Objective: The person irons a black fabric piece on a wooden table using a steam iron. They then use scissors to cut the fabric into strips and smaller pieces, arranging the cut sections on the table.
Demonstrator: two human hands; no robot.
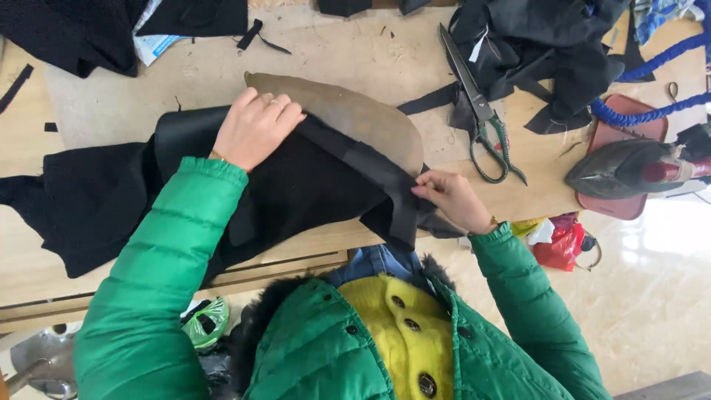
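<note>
Wooden counter [355,52], black cloth [311,185] over a curved pad [355,115].
Left hand [255,127] presses flat; right hand [453,198] pinches the cloth's edge at 3 o'clock.

Pad [355,118] half hidden under black cloth [311,185]. Left hand [255,130] palm unseen, pressed flat on cloth. Right hand [452,198] fingertips buried in cloth's hem beside pad. Black pile [74,30] left of pad cut by top edge. Iron [629,169] right of pad, cut at right edge. Hose [659,59] likewise.
</note>
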